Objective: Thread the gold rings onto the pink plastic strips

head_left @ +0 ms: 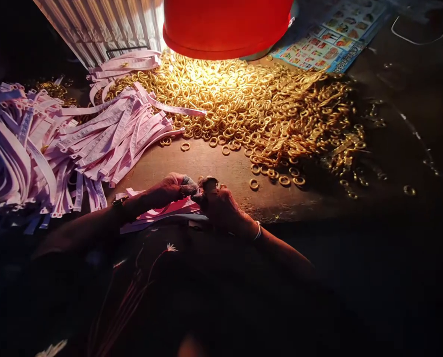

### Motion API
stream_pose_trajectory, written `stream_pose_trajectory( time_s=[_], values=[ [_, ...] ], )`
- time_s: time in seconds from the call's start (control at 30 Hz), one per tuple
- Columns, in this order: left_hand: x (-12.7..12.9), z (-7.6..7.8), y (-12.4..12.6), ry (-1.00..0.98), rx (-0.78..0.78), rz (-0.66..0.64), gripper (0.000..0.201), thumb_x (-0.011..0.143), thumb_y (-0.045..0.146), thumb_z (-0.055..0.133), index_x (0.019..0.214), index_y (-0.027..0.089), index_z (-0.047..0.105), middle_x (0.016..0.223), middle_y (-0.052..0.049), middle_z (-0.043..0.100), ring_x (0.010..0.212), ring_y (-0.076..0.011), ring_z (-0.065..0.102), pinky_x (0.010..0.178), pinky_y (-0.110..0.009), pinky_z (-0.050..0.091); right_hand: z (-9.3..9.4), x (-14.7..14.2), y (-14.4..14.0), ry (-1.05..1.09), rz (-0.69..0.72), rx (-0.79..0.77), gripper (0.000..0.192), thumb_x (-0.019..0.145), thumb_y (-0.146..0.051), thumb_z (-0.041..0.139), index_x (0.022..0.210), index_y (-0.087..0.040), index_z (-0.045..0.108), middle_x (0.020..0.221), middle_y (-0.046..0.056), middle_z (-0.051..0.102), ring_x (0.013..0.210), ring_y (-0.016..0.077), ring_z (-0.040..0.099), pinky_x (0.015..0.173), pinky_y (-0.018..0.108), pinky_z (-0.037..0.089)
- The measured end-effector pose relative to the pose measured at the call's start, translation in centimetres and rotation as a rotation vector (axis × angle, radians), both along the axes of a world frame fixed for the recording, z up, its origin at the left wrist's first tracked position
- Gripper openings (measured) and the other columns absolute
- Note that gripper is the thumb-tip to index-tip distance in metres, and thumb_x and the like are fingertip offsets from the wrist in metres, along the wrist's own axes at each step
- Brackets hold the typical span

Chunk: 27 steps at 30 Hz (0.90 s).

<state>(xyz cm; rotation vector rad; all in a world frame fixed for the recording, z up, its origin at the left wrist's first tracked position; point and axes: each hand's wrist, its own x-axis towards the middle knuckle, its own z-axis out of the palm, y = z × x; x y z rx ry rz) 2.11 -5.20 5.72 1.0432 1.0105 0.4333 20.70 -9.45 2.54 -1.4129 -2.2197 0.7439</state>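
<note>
My left hand (171, 189) and my right hand (221, 206) meet at the near edge of a brown table (206, 163), fingertips touching. Between the fingertips I pinch a small gold ring (202, 181) and the end of a pink strap; several pink straps (158, 213) lie flat under my left wrist. A big heap of gold rings (251, 104) covers the table's middle under a lamp. A large pile of pink straps (76, 134) lies to the left.
A red lampshade (224, 25) hangs low over the ring heap. A colourful printed sheet (329, 39) lies at the back right. Loose rings (284, 179) are scattered right of my hands. The right side is dark.
</note>
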Motion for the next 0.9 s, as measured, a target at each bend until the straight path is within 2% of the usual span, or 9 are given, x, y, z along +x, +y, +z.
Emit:
stream_pose_trajectory(
  time_s=[0.13,0.23,0.33,0.47,0.6,0.7,0.77,0.83,0.9],
  values=[
    [0.4,-0.5,-1.2,-0.044,0.004,0.134,0.042,0.060,0.050,0.083,0.064,0.012,0.065,0.053,0.001,0.054,0.048,-0.0059,0.038,0.045,-0.020,0.027,-0.5,0.0,0.1,0.190,-0.022,-0.129,0.034,0.098,-0.048,0.049,0.106,-0.015,0.050,0.087,0.012,0.066,0.072,0.0202,0.062,0.063,0.030,0.044],
    [0.7,-0.4,-1.5,-0.055,0.001,0.207,0.048,0.057,0.054,0.086,0.064,0.012,0.065,0.049,0.002,0.052,0.044,-0.0044,0.033,0.042,-0.019,0.023,0.0,0.1,0.9,0.287,0.019,-0.255,0.028,0.097,-0.045,0.052,0.093,-0.018,0.047,0.079,0.005,0.061,0.069,0.0156,0.057,0.063,0.027,0.041],
    [1.0,-0.3,-1.5,-0.055,-0.053,0.229,0.050,0.053,0.054,0.089,0.060,0.012,0.064,0.047,0.003,0.050,0.043,-0.0040,0.034,0.041,-0.018,0.023,0.9,0.1,1.6,0.256,0.078,-0.311,0.023,0.095,-0.038,0.056,0.088,-0.019,0.045,0.076,0.001,0.057,0.064,0.0117,0.050,0.060,0.024,0.036],
    [1.6,-0.4,-1.2,-0.105,-0.144,0.291,0.050,0.044,0.051,0.094,0.054,0.012,0.063,0.051,-0.001,0.058,0.047,-0.0068,0.046,0.045,-0.018,0.035,2.1,0.2,2.2,0.065,0.146,-0.299,0.016,0.095,-0.031,0.058,0.093,-0.017,0.049,0.082,0.003,0.060,0.069,0.0123,0.051,0.064,0.023,0.035],
    [1.9,-0.9,-0.6,-0.101,-0.215,0.292,0.051,0.034,0.045,0.097,0.050,0.012,0.062,0.046,0.001,0.053,0.043,-0.0047,0.041,0.041,-0.017,0.030,2.6,0.5,2.9,-0.091,0.223,-0.271,0.021,0.097,-0.035,0.057,0.100,-0.015,0.053,0.088,0.007,0.064,0.072,0.0146,0.054,0.064,0.025,0.033],
    [1.7,-1.8,-0.3,-0.071,-0.237,0.287,0.049,0.037,0.042,0.097,0.054,0.011,0.063,0.050,0.000,0.056,0.045,-0.0054,0.044,0.042,-0.017,0.031,2.5,0.7,3.2,-0.115,0.225,-0.265,0.025,0.098,-0.039,0.056,0.103,-0.014,0.055,0.087,0.007,0.065,0.067,0.0129,0.052,0.062,0.024,0.031],
    [1.4,-2.3,-0.1,-0.072,-0.233,0.283,0.047,0.041,0.042,0.096,0.057,0.012,0.064,0.052,0.000,0.056,0.046,-0.0059,0.044,0.042,-0.017,0.031,2.2,0.8,3.4,-0.115,0.222,-0.242,0.023,0.096,-0.035,0.057,0.105,-0.014,0.055,0.086,0.006,0.066,0.066,0.0120,0.050,0.060,0.024,0.029],
    [1.4,-2.4,0.1,-0.076,-0.207,0.287,0.047,0.043,0.044,0.095,0.060,0.012,0.064,0.053,0.000,0.055,0.045,-0.0053,0.041,0.042,-0.017,0.029,1.7,0.8,3.6,-0.126,0.224,-0.188,0.018,0.094,-0.027,0.058,0.106,-0.014,0.056,0.088,0.006,0.067,0.067,0.0122,0.051,0.061,0.025,0.029],
    [1.8,-2.1,0.3,-0.053,-0.149,0.304,0.046,0.046,0.046,0.092,0.062,0.013,0.064,0.051,0.002,0.052,0.044,-0.0045,0.036,0.041,-0.018,0.025,1.3,1.0,3.8,-0.147,0.209,-0.131,0.018,0.094,-0.028,0.058,0.104,-0.013,0.058,0.088,0.007,0.067,0.069,0.0129,0.052,0.062,0.026,0.028]
  ],
)
